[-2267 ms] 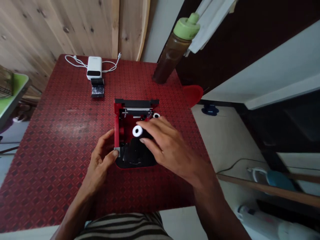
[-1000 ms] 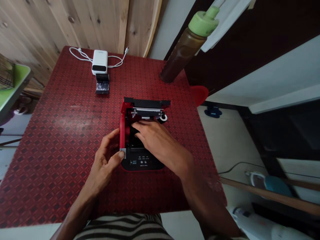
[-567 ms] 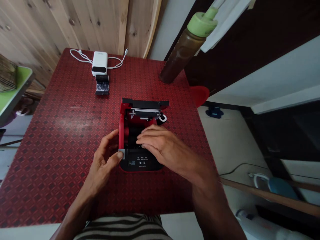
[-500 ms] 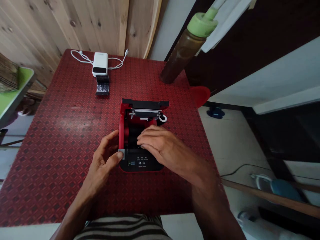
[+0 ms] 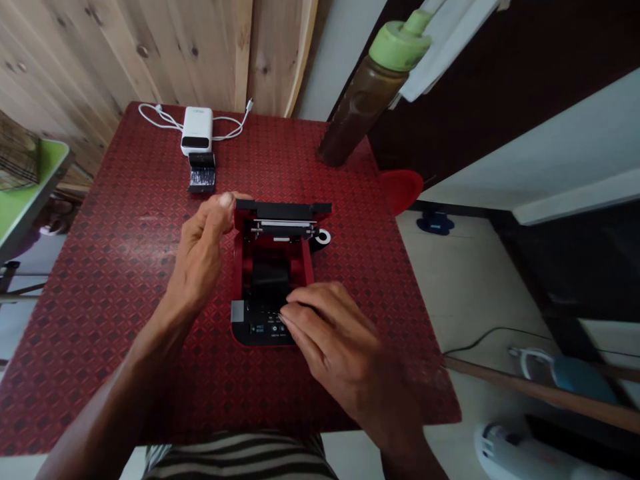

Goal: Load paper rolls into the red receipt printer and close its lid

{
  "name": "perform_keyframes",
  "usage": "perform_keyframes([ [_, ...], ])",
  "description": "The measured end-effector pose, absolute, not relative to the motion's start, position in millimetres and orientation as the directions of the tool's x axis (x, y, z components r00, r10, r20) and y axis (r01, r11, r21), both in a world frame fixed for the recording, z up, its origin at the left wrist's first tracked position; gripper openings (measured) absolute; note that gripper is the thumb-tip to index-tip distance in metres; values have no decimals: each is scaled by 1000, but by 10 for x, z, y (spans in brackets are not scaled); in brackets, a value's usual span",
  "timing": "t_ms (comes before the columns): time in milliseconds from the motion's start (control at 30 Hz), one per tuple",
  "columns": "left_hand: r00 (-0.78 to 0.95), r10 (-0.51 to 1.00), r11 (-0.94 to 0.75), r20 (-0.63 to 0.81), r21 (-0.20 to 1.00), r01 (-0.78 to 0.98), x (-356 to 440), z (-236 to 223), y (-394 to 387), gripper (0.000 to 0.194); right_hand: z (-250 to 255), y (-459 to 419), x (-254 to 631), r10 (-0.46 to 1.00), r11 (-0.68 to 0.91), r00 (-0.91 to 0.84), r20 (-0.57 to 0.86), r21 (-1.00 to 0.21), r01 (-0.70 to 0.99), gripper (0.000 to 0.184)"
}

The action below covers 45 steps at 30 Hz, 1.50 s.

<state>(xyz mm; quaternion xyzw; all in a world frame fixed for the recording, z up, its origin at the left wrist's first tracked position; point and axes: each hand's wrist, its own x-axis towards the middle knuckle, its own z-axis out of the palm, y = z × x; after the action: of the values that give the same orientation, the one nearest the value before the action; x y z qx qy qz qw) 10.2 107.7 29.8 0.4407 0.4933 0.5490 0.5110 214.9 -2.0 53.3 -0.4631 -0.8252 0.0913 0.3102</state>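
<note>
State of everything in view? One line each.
Printer: lid open, compartment dark inside
Left hand: raised by lid, nothing visible in it
Right hand: fingertips on printer's front panel
Roll: behind printer's right side, white core showing
Bottle: capped, dark contents
Power bank: lying on table, cable looped beside it

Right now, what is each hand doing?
Left hand: closed, holding nothing visible.
Right hand: partly open, fingers resting on the red printer's black front panel.
</note>
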Motion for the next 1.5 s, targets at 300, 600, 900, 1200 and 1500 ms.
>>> perform_keyframes([
  [300,-55,995,74,-82,988,-136,37,208,547,52,423,-153,2087,797,479,-311,518,-226,848,17],
  [600,58,947,319,-315,915,-247,69,118,230,72,437,-168,2086,845,466,-305,439,-324,824,15],
  [900,31,961,275,-274,941,-196,52,108,230,67,386,-168,2054,846,462,-294,446,-337,820,11],
  [1200,63,955,295,-289,936,-192,-54,7,39,66,283,-297,2155,848,417,-112,519,-520,746,33],
  [1500,38,938,346,-346,917,-196,-19,116,40,66,-96,-596,2208,888,167,185,421,-669,724,40],
])
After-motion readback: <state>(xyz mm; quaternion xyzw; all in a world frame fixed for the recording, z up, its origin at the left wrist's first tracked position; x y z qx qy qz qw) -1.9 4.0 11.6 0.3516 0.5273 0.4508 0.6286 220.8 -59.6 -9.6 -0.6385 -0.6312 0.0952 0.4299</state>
